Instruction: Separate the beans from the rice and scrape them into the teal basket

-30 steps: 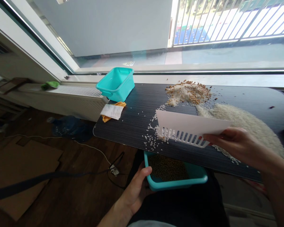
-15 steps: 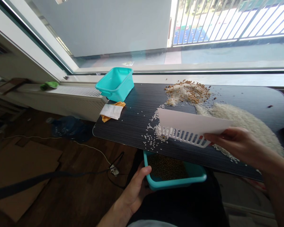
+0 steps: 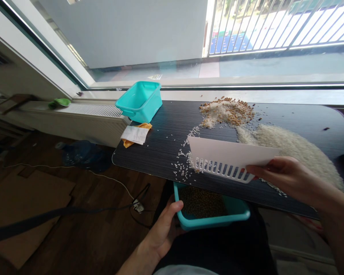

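Note:
My right hand (image 3: pixel 283 176) is closed on a white slotted plastic scraper (image 3: pixel 226 158), its slotted edge resting on the dark table (image 3: pixel 160 152) among loose rice grains (image 3: pixel 183 168). My left hand (image 3: pixel 163 229) grips the left end of a turquoise tub (image 3: pixel 215 219) held below the table's front edge; the tub holds brown beans. Behind the scraper lies a big pile of white rice (image 3: pixel 292 149). A mixed heap of rice and beans (image 3: pixel 227 110) lies farther back.
An empty turquoise tub (image 3: pixel 140 101) stands at the table's back left corner, with a white packet on an orange cloth (image 3: pixel 136 135) beside it. A radiator (image 3: pixel 83 114) with a green object on top runs along the window. Cardboard and a cable lie on the wooden floor (image 3: pixel 74 214).
The scraper has slid a little toward the table's front edge, pushing a few grains along. My left hand and the tub have stayed in place.

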`<state>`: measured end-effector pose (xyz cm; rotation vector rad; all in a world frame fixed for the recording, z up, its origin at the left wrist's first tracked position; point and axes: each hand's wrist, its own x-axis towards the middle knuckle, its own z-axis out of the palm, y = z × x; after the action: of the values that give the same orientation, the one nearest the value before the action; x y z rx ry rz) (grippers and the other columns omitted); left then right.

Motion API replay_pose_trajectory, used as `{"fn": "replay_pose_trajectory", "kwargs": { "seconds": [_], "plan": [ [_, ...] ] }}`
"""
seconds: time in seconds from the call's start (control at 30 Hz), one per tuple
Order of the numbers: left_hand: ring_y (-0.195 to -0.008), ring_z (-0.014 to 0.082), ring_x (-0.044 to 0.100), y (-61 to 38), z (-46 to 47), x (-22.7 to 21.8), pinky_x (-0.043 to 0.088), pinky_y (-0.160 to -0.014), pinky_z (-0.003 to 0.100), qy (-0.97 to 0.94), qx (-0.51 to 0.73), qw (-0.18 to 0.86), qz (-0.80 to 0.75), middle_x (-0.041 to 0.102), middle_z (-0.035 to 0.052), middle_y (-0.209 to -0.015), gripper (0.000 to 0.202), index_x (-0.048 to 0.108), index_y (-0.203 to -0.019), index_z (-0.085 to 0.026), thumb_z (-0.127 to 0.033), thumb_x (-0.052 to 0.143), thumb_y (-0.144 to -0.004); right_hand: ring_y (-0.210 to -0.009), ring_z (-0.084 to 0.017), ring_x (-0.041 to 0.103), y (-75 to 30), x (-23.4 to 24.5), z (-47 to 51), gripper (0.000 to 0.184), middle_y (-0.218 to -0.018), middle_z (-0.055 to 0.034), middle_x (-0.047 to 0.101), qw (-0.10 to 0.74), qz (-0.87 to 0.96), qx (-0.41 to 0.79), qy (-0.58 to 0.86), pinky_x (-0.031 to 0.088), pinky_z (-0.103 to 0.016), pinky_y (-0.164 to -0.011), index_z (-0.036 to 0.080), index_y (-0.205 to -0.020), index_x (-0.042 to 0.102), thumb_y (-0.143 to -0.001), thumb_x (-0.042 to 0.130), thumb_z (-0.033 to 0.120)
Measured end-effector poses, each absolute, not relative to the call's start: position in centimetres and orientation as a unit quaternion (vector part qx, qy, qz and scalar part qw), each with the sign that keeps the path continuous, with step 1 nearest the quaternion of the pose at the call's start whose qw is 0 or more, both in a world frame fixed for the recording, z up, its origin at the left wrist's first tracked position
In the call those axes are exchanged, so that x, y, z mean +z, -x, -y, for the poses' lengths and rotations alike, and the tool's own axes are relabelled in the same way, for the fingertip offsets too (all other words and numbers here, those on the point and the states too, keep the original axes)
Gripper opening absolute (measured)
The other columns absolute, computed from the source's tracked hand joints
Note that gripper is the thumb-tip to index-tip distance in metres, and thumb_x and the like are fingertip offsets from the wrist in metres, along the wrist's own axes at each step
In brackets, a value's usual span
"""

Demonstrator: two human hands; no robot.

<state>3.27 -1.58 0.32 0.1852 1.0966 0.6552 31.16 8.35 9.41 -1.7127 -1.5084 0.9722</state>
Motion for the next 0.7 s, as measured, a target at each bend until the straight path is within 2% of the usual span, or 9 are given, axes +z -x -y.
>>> {"fn": "replay_pose_trajectory", "kwargs": {
  "seconds": [0.1, 0.27, 0.5, 0.7],
  "plan": [
    [-0.123, 0.0311, 0.051, -3.2, 1.6, 0.2, 0.042, -0.095, 0.040, -0.088, 0.304, 0.799, -0.512, 0.056, 0.0084, -0.137, 0.069, 0.047, -0.136, -0.024, -0.050, 0.065, -0.074, -0.056, -0.017, 0.064, -31.9, 9.1, -8.2, 0.050, -0.063, -0.0063, 0.074, 0.303, 0.552, 0.466, 0.622, 0.057, -0.028, -0.057, 0.021, -0.059, 0.075, -0.044, 0.077, 0.069],
    [-0.124, 0.0308, 0.051, -3.2, 1.6, 0.0, 0.043, -0.094, 0.040, -0.079, 0.304, 0.801, -0.509, 0.057, 0.0082, -0.137, 0.067, 0.048, -0.134, -0.024, -0.048, 0.066, -0.074, -0.056, -0.018, 0.064, -32.3, 9.2, -7.8, 0.048, -0.065, -0.0066, 0.074, 0.321, 0.543, 0.467, 0.620, 0.058, -0.030, -0.058, 0.022, -0.061, 0.076, -0.043, 0.080, 0.066],
    [-0.123, 0.0309, 0.051, -3.2, 1.6, 0.3, 0.044, -0.094, 0.041, -0.077, 0.311, 0.799, -0.509, 0.060, 0.0090, -0.132, 0.066, 0.049, -0.134, -0.024, -0.047, 0.066, -0.074, -0.062, -0.022, 0.070, -32.2, 9.2, -6.8, 0.041, -0.062, -0.0056, 0.074, 0.294, 0.548, 0.511, 0.593, 0.061, -0.032, -0.065, 0.023, -0.063, 0.077, -0.050, 0.080, 0.062],
    [-0.122, 0.0313, 0.052, -3.2, 1.6, 0.3, 0.043, -0.094, 0.041, -0.083, 0.309, 0.801, -0.506, 0.061, 0.0088, -0.130, 0.067, 0.051, -0.133, -0.025, -0.050, 0.066, -0.073, -0.069, -0.026, 0.073, -32.9, 8.1, -5.3, 0.036, -0.077, -0.0079, 0.077, 0.286, 0.549, 0.516, 0.592, 0.062, -0.032, -0.064, 0.022, -0.075, 0.080, -0.059, 0.078, 0.054]
  ]
}}
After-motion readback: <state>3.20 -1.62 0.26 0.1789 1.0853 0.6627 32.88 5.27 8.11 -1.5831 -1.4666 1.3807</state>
